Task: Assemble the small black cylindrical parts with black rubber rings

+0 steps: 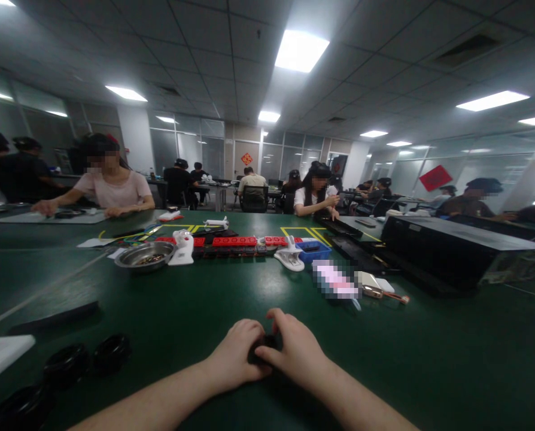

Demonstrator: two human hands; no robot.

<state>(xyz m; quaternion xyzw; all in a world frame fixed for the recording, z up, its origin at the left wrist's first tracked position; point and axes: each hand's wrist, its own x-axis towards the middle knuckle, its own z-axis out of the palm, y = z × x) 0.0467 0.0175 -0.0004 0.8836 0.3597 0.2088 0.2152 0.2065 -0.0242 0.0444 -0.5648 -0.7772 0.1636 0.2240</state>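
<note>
My left hand (235, 354) and my right hand (295, 349) meet low in the middle of the view, resting on the green table (195, 305). Both are closed around one small black object (264, 347), which peeks out between the fingers. Its shape is mostly hidden by the hands. Several black rings (110, 352) lie to the left, nearest my left forearm.
A metal bowl (144, 256), white clips (289, 256), a red and black strip (234, 242) and a blue tray (313, 249) sit mid-table. A phone (370, 284) lies right of them, beside long black boxes (447, 246). Other people work at the far side and at other tables.
</note>
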